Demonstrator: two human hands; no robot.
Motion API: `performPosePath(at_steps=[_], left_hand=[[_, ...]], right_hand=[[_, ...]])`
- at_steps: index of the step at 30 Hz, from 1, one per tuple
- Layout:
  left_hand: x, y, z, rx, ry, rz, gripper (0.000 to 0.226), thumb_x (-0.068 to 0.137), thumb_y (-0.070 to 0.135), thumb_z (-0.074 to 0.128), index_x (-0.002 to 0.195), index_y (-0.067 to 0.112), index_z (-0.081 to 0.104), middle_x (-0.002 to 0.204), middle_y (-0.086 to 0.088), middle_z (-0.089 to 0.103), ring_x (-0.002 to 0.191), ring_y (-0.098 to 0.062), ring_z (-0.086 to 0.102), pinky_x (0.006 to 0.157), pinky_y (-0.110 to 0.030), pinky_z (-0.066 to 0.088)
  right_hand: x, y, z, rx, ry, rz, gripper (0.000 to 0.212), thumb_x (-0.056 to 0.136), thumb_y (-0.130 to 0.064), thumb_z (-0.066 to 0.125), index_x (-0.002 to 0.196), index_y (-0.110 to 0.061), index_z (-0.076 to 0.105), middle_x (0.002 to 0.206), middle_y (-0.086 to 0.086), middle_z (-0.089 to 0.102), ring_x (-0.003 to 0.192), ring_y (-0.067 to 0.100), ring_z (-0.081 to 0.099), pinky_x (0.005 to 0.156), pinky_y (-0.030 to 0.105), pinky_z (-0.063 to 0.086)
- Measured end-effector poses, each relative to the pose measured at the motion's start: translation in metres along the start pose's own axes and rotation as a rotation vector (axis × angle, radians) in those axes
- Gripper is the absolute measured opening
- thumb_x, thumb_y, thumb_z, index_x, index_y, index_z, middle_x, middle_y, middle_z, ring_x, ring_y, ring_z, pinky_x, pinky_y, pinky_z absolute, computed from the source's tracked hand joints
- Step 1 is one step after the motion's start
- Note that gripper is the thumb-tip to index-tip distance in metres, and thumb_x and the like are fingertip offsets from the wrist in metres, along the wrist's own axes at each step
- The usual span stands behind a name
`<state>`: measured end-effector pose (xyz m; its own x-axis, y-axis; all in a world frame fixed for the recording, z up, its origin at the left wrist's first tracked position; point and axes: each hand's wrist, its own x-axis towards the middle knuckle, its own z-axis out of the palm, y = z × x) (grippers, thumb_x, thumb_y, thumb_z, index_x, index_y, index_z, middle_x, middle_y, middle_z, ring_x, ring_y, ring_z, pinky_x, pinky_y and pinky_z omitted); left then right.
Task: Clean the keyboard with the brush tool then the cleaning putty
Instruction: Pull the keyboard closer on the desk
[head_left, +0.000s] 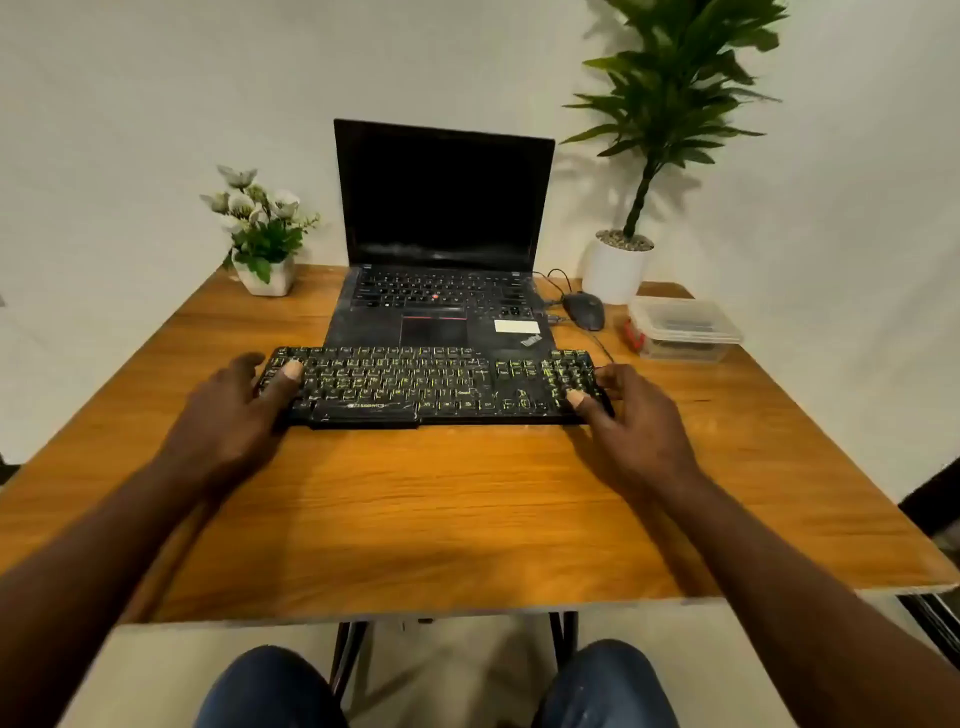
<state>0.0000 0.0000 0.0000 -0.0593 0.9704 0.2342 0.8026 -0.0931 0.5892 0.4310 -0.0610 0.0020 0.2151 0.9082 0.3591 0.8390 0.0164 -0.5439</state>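
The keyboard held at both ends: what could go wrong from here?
1. The keyboard lies right in front of the open laptop; pushed back, it might knock it.
2. A thin cable runs by the right hand, near the mouse; lifting the keyboard could snag it.
3. The left hand and right hand grip only the ends, so it might slip.

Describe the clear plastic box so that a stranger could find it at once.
On the brown wooden table, look at the far right corner, where a tall green plant stands in a round white pot. The clear rectangular plastic box with a lid lies at the near right of that pot. Unlike the dark grey mouse on its left, it is see-through.
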Motion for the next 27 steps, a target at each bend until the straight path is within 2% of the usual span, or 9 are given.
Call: performPosePath(at_steps=[1,3,5,11,15,19,24,27], left_hand=[[-0.009,0.002,0.005,-0.059,0.032,0.000,0.091,0.093,0.083,0.033,0.148,0.012,0.046,0.135,-0.024,0.062,0.110,-0.034,0.060,0.088,-0.046,0.047],[-0.024,0.009,0.013,-0.059,0.050,-0.024,0.089,0.092,0.085,0.034,0.148,0.017,0.047,0.139,-0.019,0.061,0.119,-0.036,0.056,0.094,-0.052,0.048],[-0.036,0.016,0.022,0.010,0.027,-0.035,0.091,0.090,0.087,0.033,0.149,0.019,0.044,0.148,-0.016,0.053,0.132,-0.041,0.045,0.102,-0.056,0.044],[-0.043,0.028,0.031,0.190,0.042,-0.054,0.108,0.080,0.098,0.028,0.156,0.021,0.031,0.162,-0.017,0.033,0.140,-0.043,0.035,0.109,-0.056,0.042],[-0.043,0.034,0.035,0.301,0.029,-0.047,0.113,0.077,0.101,0.022,0.159,0.022,0.024,0.165,-0.021,0.024,0.142,-0.049,0.031,0.114,-0.057,0.036],[-0.045,0.044,0.043,0.365,0.009,-0.043,0.114,0.074,0.103,0.017,0.162,0.029,0.014,0.169,-0.020,0.014,0.145,-0.054,0.023,0.117,-0.063,0.027],[-0.046,0.047,0.044,0.412,0.009,-0.029,0.117,0.072,0.104,0.014,0.163,0.031,0.012,0.170,-0.020,0.012,0.149,-0.052,0.017,0.120,-0.064,0.021],[-0.048,0.050,0.044,0.436,0.011,0.002,0.116,0.072,0.104,0.013,0.163,0.032,0.015,0.170,-0.019,0.014,0.152,-0.049,0.013,0.122,-0.065,0.015]], right_hand=[[-0.008,0.000,0.002,0.030,0.004,0.028,0.052,0.093,-0.062,0.062,0.131,-0.027,0.055,0.125,0.003,0.065,0.112,0.020,0.060,0.091,0.038,0.052],[-0.021,-0.003,0.006,0.042,0.007,0.068,0.060,0.090,-0.066,0.061,0.135,-0.027,0.053,0.131,0.003,0.063,0.118,0.022,0.058,0.096,0.044,0.053],[-0.029,-0.007,0.011,0.002,-0.014,0.065,0.064,0.088,-0.068,0.060,0.136,-0.027,0.052,0.134,0.003,0.062,0.121,0.024,0.057,0.097,0.047,0.053],[-0.032,-0.011,0.010,-0.060,-0.019,0.070,0.066,0.089,-0.064,0.063,0.141,-0.026,0.049,0.138,0.004,0.059,0.126,0.025,0.052,0.099,0.046,0.051],[-0.032,-0.012,0.014,-0.168,-0.054,0.043,0.080,0.083,-0.078,0.052,0.144,-0.026,0.043,0.142,0.005,0.056,0.129,0.028,0.049,0.100,0.047,0.050],[-0.031,-0.014,0.016,-0.236,-0.061,0.032,0.090,0.082,-0.082,0.050,0.150,-0.025,0.035,0.154,0.007,0.047,0.136,0.032,0.046,0.108,0.050,0.046],[-0.031,-0.016,0.016,-0.291,-0.090,0.028,0.106,0.075,-0.095,0.037,0.155,-0.026,0.030,0.162,0.006,0.038,0.142,0.032,0.041,0.114,0.053,0.039],[-0.031,-0.016,0.016,-0.301,-0.092,0.022,0.106,0.076,-0.095,0.038,0.156,-0.026,0.029,0.163,0.006,0.035,0.144,0.032,0.039,0.115,0.053,0.038]])
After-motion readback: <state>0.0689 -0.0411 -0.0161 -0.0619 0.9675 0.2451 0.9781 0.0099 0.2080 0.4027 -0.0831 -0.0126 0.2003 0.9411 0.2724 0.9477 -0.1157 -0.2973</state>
